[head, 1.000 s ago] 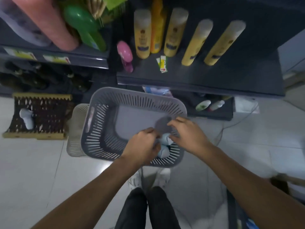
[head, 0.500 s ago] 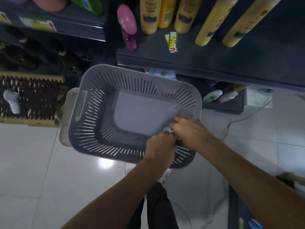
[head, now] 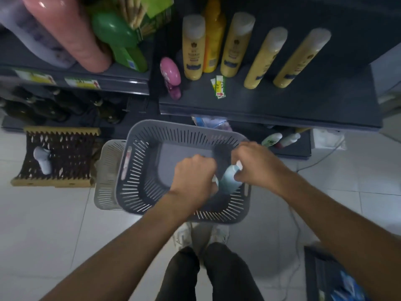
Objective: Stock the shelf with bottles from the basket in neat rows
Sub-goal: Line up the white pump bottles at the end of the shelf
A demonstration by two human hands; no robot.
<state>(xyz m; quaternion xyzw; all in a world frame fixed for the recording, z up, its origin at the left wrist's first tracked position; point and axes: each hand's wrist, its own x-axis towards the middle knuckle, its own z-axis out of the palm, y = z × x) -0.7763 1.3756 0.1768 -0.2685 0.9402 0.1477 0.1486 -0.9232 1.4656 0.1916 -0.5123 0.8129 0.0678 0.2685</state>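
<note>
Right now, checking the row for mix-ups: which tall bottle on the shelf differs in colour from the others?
The orange bottle, second from the left, set back: the four pale yellow bottles beside it have whitish caps.

White tiled floor [head: 43, 235], seen from above. On it at left, a brown lattice tray [head: 71, 148] with a pale wooden rim, holding one pale grey bottle-shaped item [head: 42, 159] on its side. Just right of the tray, a cream slotted basket [head: 107, 174]. At right, a white cable [head: 321, 157] trails near a white box [head: 327, 139]. Upper left: a pink cylinder [head: 71, 33] beside a green plastic paddle [head: 121, 42]. Lower right corner: blue packaging [head: 351, 287], blurred.
</note>
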